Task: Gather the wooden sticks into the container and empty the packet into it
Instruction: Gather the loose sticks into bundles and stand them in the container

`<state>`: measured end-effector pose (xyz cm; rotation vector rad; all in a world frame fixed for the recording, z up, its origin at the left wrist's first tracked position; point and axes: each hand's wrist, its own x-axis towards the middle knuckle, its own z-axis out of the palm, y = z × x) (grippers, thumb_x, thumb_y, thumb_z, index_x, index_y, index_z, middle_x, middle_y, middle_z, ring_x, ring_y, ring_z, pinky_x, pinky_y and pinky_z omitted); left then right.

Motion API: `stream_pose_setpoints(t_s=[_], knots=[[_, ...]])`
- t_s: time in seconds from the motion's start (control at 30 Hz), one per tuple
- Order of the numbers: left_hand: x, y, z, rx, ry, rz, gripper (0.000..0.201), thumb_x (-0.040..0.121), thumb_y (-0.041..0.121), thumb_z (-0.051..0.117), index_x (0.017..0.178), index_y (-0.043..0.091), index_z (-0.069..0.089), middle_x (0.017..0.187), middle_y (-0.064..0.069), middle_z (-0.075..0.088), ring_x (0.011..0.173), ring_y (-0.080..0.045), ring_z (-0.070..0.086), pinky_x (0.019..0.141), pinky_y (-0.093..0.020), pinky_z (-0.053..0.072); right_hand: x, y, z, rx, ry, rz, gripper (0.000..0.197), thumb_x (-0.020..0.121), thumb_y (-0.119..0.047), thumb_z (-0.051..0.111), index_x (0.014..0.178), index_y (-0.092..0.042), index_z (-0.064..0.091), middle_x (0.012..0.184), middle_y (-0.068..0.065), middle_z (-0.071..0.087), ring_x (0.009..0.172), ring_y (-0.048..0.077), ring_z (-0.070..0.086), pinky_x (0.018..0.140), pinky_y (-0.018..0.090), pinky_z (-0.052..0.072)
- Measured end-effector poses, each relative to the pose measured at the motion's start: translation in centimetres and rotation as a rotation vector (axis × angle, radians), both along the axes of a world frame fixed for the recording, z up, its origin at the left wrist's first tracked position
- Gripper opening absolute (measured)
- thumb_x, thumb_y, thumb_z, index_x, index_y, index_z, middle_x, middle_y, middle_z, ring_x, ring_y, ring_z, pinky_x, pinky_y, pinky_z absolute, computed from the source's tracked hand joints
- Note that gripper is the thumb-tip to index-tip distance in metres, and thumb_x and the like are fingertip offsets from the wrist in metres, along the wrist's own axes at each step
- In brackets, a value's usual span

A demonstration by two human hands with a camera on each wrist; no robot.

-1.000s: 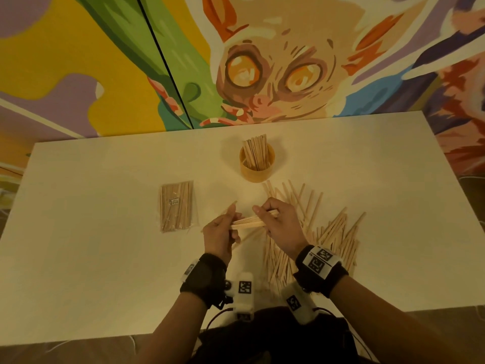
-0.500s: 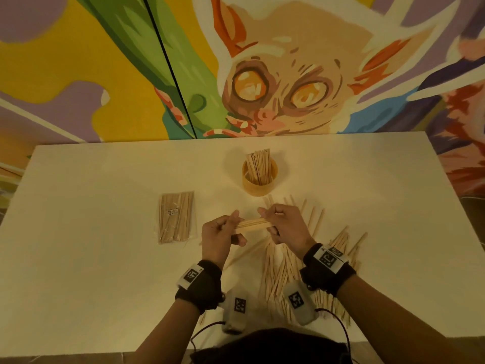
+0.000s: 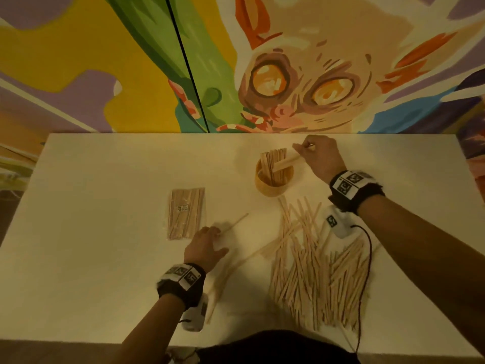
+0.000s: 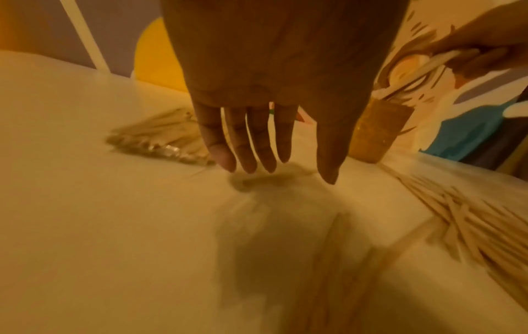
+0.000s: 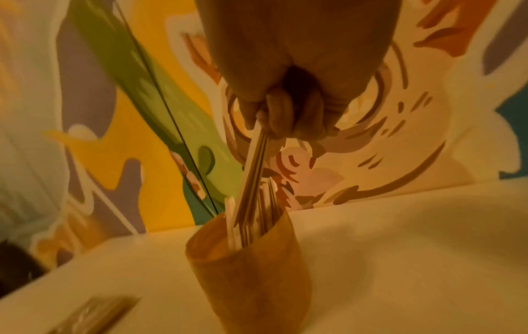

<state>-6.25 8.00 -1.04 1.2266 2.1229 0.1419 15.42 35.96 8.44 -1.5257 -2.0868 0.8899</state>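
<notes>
A round tan container [image 3: 273, 183] [image 5: 251, 271] [image 4: 377, 131] stands mid-table with several sticks upright in it. My right hand [image 3: 313, 151] [image 5: 285, 122] pinches a small bundle of sticks [image 3: 286, 162] [image 5: 254, 171] whose lower ends are inside the container. A big pile of loose wooden sticks [image 3: 317, 266] [image 4: 471, 223] lies in front of the container. The clear packet of sticks [image 3: 186, 212] [image 4: 160, 140] lies flat to the left. My left hand [image 3: 207, 244] [image 4: 265, 140] hovers low over the table beside the packet, fingers straight, holding nothing. A single stick [image 3: 235, 222] lies by its fingertips.
The white table [image 3: 91, 258] backs onto a painted mural wall. A few stray sticks [image 3: 223, 274] lie by my left wrist. A black cable [image 3: 367, 271] runs over the right side of the pile. The near table edge is just below my forearms.
My right hand carried the bundle from mid-table up into the container. My left hand let go of it and dropped left toward the table beside the packet.
</notes>
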Motion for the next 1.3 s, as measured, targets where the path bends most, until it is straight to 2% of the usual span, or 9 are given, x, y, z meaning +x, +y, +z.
stream_pose_setpoints(t_s=[0.13, 0.27, 0.43, 0.6, 0.8, 0.87, 1.0, 1.13, 1.3], knots=[[0.1, -3.8, -0.5, 0.034, 0.008, 0.010, 0.033, 0.083, 0.037, 0.066, 0.113, 0.029, 0.056, 0.110, 0.010, 0.054, 0.100, -0.014, 0.057, 0.073, -0.029, 0.049, -2.0, -0.6, -1.5, -0.126, -0.217, 0.169, 0.031, 0.092, -0.034, 0.063, 0.090, -0.004, 0.069, 0.081, 0.009, 0.061, 0.070, 0.022, 0.055, 0.064, 0.027, 0.037], [0.8, -7.9, -0.7, -0.069, 0.003, -0.034, 0.032, 0.084, 0.047, 0.062, 0.111, 0.030, 0.055, 0.108, 0.011, 0.053, 0.099, -0.013, 0.057, 0.070, -0.029, 0.046, -2.4, -1.9, -1.8, -0.300, -0.105, 0.150, 0.034, 0.090, -0.037, 0.067, 0.111, -0.012, 0.058, 0.080, 0.008, 0.063, 0.055, 0.024, 0.059, 0.048, 0.028, 0.046], [1.9, -11.0, -1.1, -0.089, -0.020, -0.048, 0.042, 0.082, 0.048, 0.064, 0.115, 0.026, 0.051, 0.111, 0.007, 0.050, 0.104, -0.017, 0.054, 0.067, -0.030, 0.046, 0.9, -4.3, -0.7, -0.156, 0.013, 0.086, 0.061, 0.093, -0.037, 0.062, 0.145, -0.022, 0.033, 0.070, 0.007, 0.068, 0.052, 0.025, 0.065, 0.055, 0.029, 0.053], [3.3, -10.5, -1.6, -0.062, -0.027, -0.096, 0.046, 0.079, 0.037, 0.070, 0.117, 0.022, 0.048, 0.111, 0.003, 0.049, 0.099, -0.021, 0.057, 0.068, -0.029, 0.044, 6.3, -9.8, -1.1, -0.307, 0.160, -0.035, 0.033, 0.098, -0.032, 0.057, 0.127, -0.018, 0.053, 0.073, 0.015, 0.067, 0.049, 0.023, 0.057, 0.052, 0.032, 0.051], [4.8, -7.8, -2.3, 0.013, -0.081, -0.126, 0.019, 0.086, 0.029, 0.064, 0.096, 0.016, 0.055, 0.086, 0.003, 0.047, 0.077, -0.018, 0.048, 0.066, -0.027, 0.035, 13.9, -19.3, -5.0, -0.619, -0.087, -0.009, 0.023, 0.098, -0.029, 0.056, 0.093, -0.010, 0.067, 0.069, 0.012, 0.070, 0.050, 0.020, 0.060, 0.056, 0.030, 0.052], [5.7, -7.1, -2.4, 0.045, -0.086, -0.150, 0.013, 0.088, 0.028, 0.060, 0.090, 0.018, 0.052, 0.083, 0.002, 0.047, 0.076, -0.020, 0.049, 0.065, -0.027, 0.033, 16.1, -21.7, -6.2, -0.694, -0.156, -0.006, 0.022, 0.098, -0.027, 0.056, 0.092, -0.008, 0.067, 0.067, 0.011, 0.070, 0.051, 0.020, 0.061, 0.056, 0.029, 0.053], [7.8, -5.8, -1.7, 0.000, -0.055, -0.183, 0.014, 0.090, 0.024, 0.053, 0.099, 0.014, 0.056, 0.095, -0.005, 0.057, 0.090, -0.027, 0.057, 0.070, -0.031, 0.040, 19.9, -25.2, -7.3, -0.825, -0.180, -0.018, 0.025, 0.098, -0.023, 0.056, 0.084, -0.005, 0.064, 0.067, 0.012, 0.071, 0.052, 0.021, 0.063, 0.058, 0.031, 0.054], [10.3, -4.6, -0.6, -0.072, -0.036, -0.135, 0.013, 0.091, 0.034, 0.052, 0.089, 0.021, 0.051, 0.097, -0.003, 0.059, 0.091, -0.025, 0.058, 0.073, -0.033, 0.045, 22.4, -26.8, -8.2, -0.853, -0.189, 0.005, 0.024, 0.098, -0.024, 0.055, 0.092, -0.004, 0.066, 0.064, 0.007, 0.069, 0.049, 0.017, 0.062, 0.059, 0.028, 0.054], [14.4, -3.0, 0.2, -0.179, 0.012, -0.177, 0.038, 0.090, 0.052, 0.047, 0.111, 0.019, 0.052, 0.111, -0.003, 0.060, 0.100, -0.025, 0.060, 0.082, -0.035, 0.048, 23.7, -27.2, -8.2, -0.873, -0.166, 0.017, 0.021, 0.098, -0.021, 0.053, 0.097, -0.005, 0.067, 0.064, 0.006, 0.069, 0.048, 0.013, 0.061, 0.060, 0.030, 0.054]])
